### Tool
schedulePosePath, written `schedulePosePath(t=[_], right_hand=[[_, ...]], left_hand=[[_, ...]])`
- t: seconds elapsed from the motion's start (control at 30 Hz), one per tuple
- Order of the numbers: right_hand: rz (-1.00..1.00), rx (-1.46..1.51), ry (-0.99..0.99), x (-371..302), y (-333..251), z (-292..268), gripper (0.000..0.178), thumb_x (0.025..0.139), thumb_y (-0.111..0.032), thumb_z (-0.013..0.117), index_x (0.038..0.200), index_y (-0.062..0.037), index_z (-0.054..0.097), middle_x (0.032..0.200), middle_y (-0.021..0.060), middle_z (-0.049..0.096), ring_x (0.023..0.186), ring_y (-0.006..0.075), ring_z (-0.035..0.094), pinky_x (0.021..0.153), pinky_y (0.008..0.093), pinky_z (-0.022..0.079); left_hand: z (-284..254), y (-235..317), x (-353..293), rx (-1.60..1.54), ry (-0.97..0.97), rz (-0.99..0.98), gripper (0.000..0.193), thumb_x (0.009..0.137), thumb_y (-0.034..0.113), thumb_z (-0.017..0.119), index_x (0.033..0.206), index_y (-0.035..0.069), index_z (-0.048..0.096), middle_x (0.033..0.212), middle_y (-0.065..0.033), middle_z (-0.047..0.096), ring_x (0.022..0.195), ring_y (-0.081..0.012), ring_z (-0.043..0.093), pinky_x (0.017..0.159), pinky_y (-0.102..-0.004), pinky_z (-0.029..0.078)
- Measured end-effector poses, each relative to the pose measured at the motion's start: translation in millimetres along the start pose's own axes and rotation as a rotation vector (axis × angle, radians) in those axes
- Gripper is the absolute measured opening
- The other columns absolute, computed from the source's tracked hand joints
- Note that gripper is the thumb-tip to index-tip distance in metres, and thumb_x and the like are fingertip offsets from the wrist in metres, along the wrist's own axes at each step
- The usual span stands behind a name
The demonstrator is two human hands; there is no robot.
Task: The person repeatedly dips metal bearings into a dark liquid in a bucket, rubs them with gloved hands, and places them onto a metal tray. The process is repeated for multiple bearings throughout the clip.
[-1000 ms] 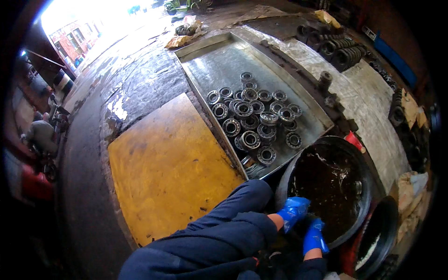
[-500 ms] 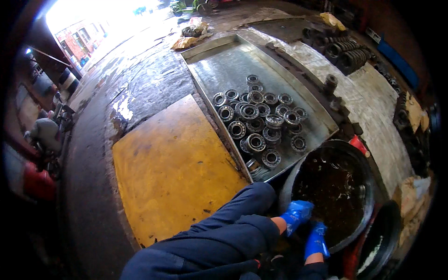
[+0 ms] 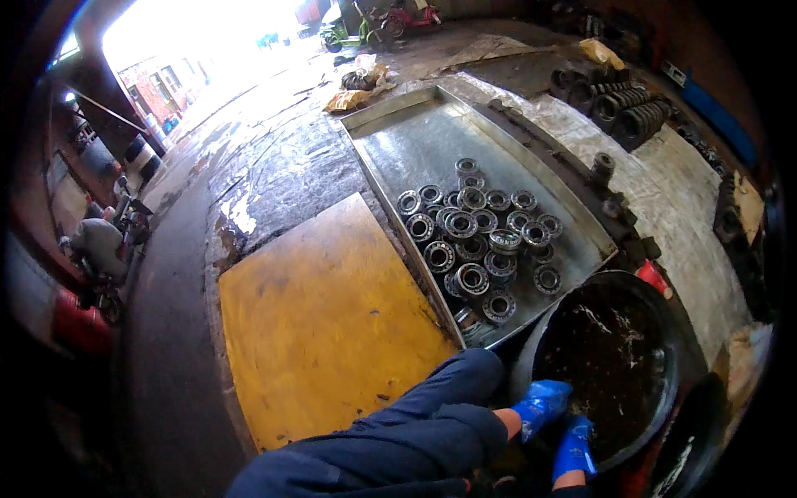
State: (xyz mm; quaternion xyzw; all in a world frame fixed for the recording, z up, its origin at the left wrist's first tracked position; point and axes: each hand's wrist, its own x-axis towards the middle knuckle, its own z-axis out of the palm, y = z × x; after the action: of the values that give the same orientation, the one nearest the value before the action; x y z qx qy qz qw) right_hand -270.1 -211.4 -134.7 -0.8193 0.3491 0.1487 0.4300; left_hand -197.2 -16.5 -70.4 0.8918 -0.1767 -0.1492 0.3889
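Note:
Both my hands wear blue gloves and are close together at the near left side of a round dark tub [image 3: 674,340] of dark, murky liquid. My left hand [image 3: 544,404] is curled at the tub's inner edge. Just nearer to me, my right hand [image 3: 574,448] has its fingers drawn together, pointing toward the left one. Whatever lies between the fingers is too dark to make out. Beyond the tub, a shallow metal tray [image 3: 407,124] holds a heap of ring-shaped steel bearings [image 3: 473,280], several stacked or leaning on each other.
A yellow plate [image 3: 324,315] lies on the floor left of the tray. Something red [image 3: 654,278] sits by the tub's far rim. Rows of dark ring parts [image 3: 635,116] rest on a pale sheet at far right. A parked motorbike [image 3: 108,241] stands at left.
The view has shifted, so the tray, plate and tub appear lower and farther right. Both hands stay at the tub's near side, with little change in their pose.

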Motion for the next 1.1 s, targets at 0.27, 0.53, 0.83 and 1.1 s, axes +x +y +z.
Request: schedulePosePath(t=[0.27,0.53,0.83,1.1], right_hand=[[0.035,0.014,0.028,1.2,18.6,-13.8,0.044,0.103,-0.034,0.057,0.128,0.0008,0.068,0.127,0.017,0.069,0.11,0.0298,0.065,0.096,0.0433,0.051],[0.023,-0.016,0.012,12.6,5.2,-17.1,0.045,0.103,-0.035,0.057,0.13,0.0002,0.067,0.129,0.017,0.069,0.112,0.03,0.065,0.097,0.0435,0.051],[0.047,0.034,0.012,18.0,20.3,-22.8,0.047,0.103,-0.036,0.056,0.132,-0.0005,0.065,0.132,0.0171,0.067,0.114,0.0303,0.064,0.098,0.0438,0.05],[0.05,0.066,-0.024,21.6,28.8,-21.3,0.049,0.104,-0.038,0.055,0.134,-0.0011,0.064,0.134,0.0171,0.066,0.117,0.0305,0.063,0.098,0.044,0.05]], left_hand=[[-29.3,27.1,-1.8,0.046,-0.169,0.001,0.033,0.096,0.026,0.065,0.125,0.011,0.071,0.125,-0.019,0.071,0.116,-0.0375,0.068,0.097,-0.0471,0.057],[-9.0,13.9,2.3,0.052,-0.147,-0.015,0.034,0.095,0.026,0.062,0.126,0.013,0.071,0.123,-0.0165,0.072,0.112,-0.0372,0.069,0.093,-0.0475,0.057],[-18.6,28.0,9.7,0.078,-0.217,-0.013,0.038,0.094,0.028,0.063,0.129,0.014,0.069,0.123,-0.0161,0.072,0.11,-0.0388,0.07,0.093,-0.0482,0.058],[-13.3,14.6,5.3,-0.044,-0.258,-0.104,0.039,0.098,0.025,0.061,0.133,0.011,0.068,0.136,-0.0188,0.065,0.126,-0.0355,0.062,0.108,-0.0441,0.05]])
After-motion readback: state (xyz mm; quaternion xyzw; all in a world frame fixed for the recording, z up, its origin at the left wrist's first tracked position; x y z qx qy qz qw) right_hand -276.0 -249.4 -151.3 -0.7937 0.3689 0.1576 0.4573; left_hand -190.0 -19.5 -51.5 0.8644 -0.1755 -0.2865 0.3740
